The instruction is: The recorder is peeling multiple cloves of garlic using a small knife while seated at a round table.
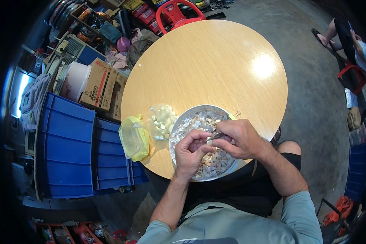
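Over a large white bowl [177,143] of papery skins and small pale pieces, both hands meet. My left hand [191,152] is closed with a small pale piece, likely a garlic clove [210,142], at its fingertips. My right hand [242,140] grips a small metal blade [218,136] against that piece; its handle is mostly hidden by the fingers. Left of the bowl lies a clear bag of pale peeled cloves [162,121]. Beside that sits a clear plastic container [128,140] in a yellow bag [141,144].
The round wooden table [203,61] has a red chair [177,12] behind it. Blue plastic crates [65,146], cardboard boxes [97,85] and piled goods line the left. At far right a seated person's leg [329,32] and red chair [354,77] show.
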The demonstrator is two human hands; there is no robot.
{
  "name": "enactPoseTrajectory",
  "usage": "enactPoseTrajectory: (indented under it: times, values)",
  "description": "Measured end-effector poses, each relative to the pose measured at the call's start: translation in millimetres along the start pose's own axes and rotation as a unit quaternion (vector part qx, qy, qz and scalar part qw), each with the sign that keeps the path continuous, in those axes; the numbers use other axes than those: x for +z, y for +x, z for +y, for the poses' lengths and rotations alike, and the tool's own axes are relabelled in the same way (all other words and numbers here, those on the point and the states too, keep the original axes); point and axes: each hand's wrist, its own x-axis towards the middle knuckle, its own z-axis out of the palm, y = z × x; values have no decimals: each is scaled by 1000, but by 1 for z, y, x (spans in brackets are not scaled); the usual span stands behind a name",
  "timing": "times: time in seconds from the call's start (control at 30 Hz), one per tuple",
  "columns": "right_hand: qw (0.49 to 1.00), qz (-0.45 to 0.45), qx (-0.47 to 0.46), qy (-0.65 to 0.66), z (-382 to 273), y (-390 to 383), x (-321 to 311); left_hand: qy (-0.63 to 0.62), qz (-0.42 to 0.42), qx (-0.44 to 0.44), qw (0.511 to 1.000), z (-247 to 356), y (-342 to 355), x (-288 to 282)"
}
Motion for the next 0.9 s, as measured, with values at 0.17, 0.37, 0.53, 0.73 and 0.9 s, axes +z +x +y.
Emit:
enactPoseTrajectory:
  times: [0.17,0.37,0.53,0.73,0.9]
  values:
    - [1000,-4,8,5,2,-1,1,12,-2,16,1000,2,2,1]
    - [1000,-14,5,-8,1,0,0,63,-6,30,998,4,1,-3]
    - [1000,-20,-2,-5,4,0,3,72,30,13,997,7,2,2]
    - [1000,-14,-3,10,3,-1,2,30,0,19,999,0,0,-4]
    - [1000,-7,11,9,2,-1,1,-5,33,-16,999,-3,0,1]
